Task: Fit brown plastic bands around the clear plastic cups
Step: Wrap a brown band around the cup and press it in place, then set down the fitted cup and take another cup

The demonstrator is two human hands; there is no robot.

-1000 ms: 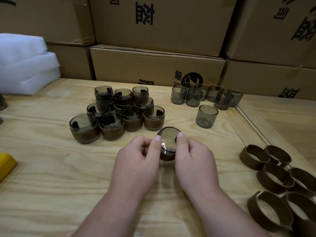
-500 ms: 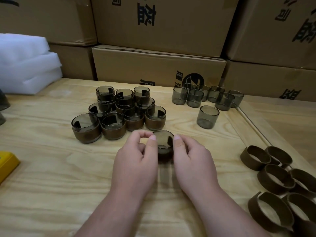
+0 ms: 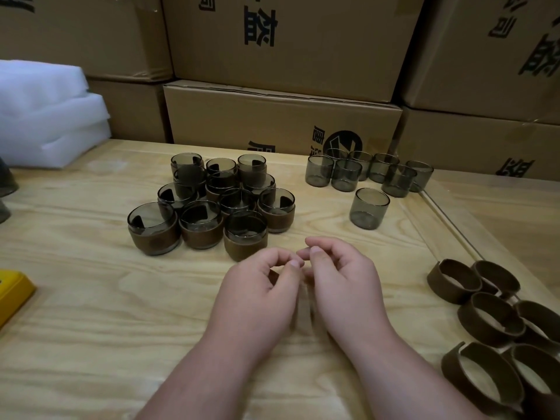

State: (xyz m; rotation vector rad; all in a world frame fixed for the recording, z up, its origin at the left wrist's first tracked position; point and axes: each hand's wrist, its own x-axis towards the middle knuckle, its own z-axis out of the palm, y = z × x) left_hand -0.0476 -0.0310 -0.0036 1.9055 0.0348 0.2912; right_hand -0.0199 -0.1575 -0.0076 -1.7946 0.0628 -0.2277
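Head view: both hands hover low over the wooden counter (image 3: 91,313), near the middle, and neither holds anything. The left hand (image 3: 257,298) has its fingers curled loosely inward, thumb and forefinger a narrow gap apart, so its grip is slack and empty. The right hand (image 3: 345,286) is curled the same way, its fingertips (image 3: 315,253) close to those of the left but apart from them, its grip also empty.

Just beyond the left hand stands a banded cup (image 3: 245,234), upright, the brown band around its lower part; the hand is close to it but not touching. That cup is the nearest of a cluster of banded cups (image 3: 212,195) packed together farther left. To the far right stands a group of bare clear cups (image 3: 366,171), with a single bare cup (image 3: 369,208) set nearer, apart from them. Loose brown bands (image 3: 491,316) lie in a heap at the near right edge.

Cardboard boxes (image 3: 281,116) are stacked behind the counter, white foam (image 3: 45,116) lies far left, and a yellow object (image 3: 12,292) shows at the left edge.
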